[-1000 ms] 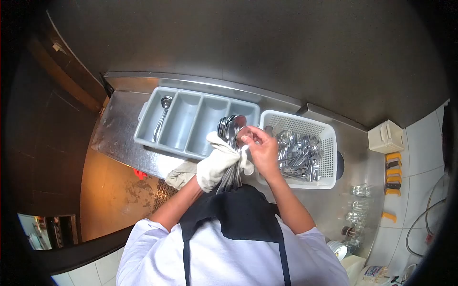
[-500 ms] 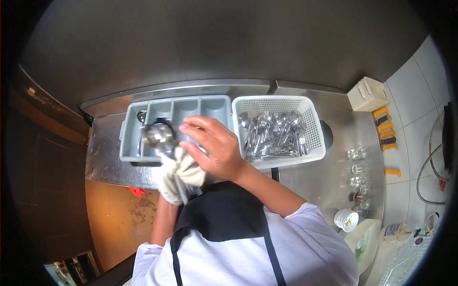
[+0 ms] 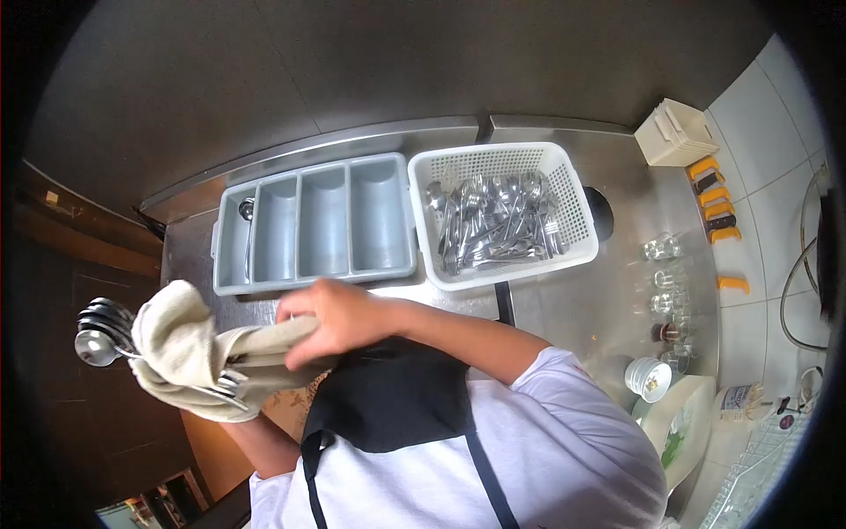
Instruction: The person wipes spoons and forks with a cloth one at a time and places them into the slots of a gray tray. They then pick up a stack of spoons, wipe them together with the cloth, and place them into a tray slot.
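Clamping the spoons point(image 3: 99, 331) through the cloth point(image 3: 181, 348), the left hand, hidden inside it, hangs left of the grey tray point(image 3: 313, 220); the right hand point(image 3: 339, 319) is closed on the cloth's tail. Squeezing the handles firmly should stop any slipping.

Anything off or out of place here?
Nothing spilled or damaged. One oddity: the spoons, bundled in a cloth, are held out past the left edge of the counter, not over the tray. Right hand grips the cloth.
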{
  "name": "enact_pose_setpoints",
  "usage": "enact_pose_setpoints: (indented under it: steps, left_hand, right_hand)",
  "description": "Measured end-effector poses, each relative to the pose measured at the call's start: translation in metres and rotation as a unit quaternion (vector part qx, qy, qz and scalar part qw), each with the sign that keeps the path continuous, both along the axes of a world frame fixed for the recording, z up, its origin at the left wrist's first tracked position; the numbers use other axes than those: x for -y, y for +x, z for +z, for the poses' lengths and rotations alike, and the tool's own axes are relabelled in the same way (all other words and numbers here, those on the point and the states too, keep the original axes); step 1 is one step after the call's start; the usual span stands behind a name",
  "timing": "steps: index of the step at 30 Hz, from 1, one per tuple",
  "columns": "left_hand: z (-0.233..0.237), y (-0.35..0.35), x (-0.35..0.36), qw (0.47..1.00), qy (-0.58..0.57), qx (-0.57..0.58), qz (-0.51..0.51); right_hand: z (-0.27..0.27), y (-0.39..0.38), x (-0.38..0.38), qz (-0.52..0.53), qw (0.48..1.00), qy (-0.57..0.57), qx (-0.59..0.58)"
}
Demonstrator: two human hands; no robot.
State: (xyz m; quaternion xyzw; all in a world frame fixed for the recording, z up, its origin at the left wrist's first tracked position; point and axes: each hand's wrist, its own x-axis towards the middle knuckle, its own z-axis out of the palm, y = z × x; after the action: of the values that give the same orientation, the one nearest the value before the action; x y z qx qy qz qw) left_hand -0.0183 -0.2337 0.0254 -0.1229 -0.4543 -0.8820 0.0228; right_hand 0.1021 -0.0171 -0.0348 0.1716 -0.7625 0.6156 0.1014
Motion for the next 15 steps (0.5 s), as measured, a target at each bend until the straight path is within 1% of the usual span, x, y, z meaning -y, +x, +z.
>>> enact_pose_setpoints:
  steps: [1, 2, 3, 4, 6, 7, 8, 10, 11, 12, 13, 14, 15]
  left_hand:
    - [0.004, -0.005, 0.009, 1.0, 0.004, -0.006, 0.001]
    - [0.007, -0.01, 0.018, 1.0, 0.011, -0.011, -0.001]
    - [0.012, -0.014, 0.029, 1.0, 0.017, -0.017, -0.002]
    - [0.017, -0.019, 0.039, 0.999, 0.024, -0.023, -0.004]
    - [0.028, -0.023, 0.061, 0.998, 0.046, -0.035, -0.012]
    - [0.033, -0.026, 0.07, 0.997, 0.058, -0.04, -0.017]
    - [0.037, -0.026, 0.077, 0.996, 0.069, -0.042, -0.022]
    - [0.039, -0.029, 0.091, 0.995, 0.087, -0.041, -0.035]
    - [0.037, -0.032, 0.097, 0.994, 0.091, -0.037, -0.044]
    - [0.034, -0.036, 0.106, 0.994, 0.091, -0.029, -0.059]
    - [0.028, -0.038, 0.113, 0.99, 0.105, -0.009, -0.096]
    - [0.024, -0.034, 0.112, 0.975, 0.149, 0.029, -0.162]
    - [0.038, -0.011, 0.077, 0.916, 0.299, 0.093, -0.252]
  right_hand:
    - [-0.005, 0.006, 0.002, 0.023, 0.998, 0.051, 0.005]
    - [-0.015, 0.012, 0.007, 0.063, 0.993, 0.092, 0.045]
    - [-0.045, 0.011, 0.014, 0.096, 0.984, 0.14, 0.058]
    - [-0.075, 0.013, 0.016, 0.095, 0.982, 0.152, 0.067]
    - [-0.115, 0.018, 0.002, 0.094, 0.955, 0.217, 0.179]
    - [-0.132, 0.022, -0.009, 0.086, 0.96, 0.208, 0.168]
    - [-0.126, 0.026, -0.016, 0.084, 0.956, 0.201, 0.194]
    - [-0.107, 0.035, -0.037, 0.108, 0.97, 0.122, 0.178]
    - [-0.084, 0.035, -0.052, 0.119, 0.961, 0.167, 0.183]
    - [-0.078, 0.037, -0.065, 0.112, 0.975, 0.004, 0.191]
    - [-0.072, 0.039, -0.078, 0.114, 0.964, -0.156, 0.183]
    - [-0.085, 0.047, -0.084, 0.083, 0.845, -0.503, 0.162]
    - [-0.12, 0.059, -0.094, -0.028, 0.935, -0.314, 0.165]
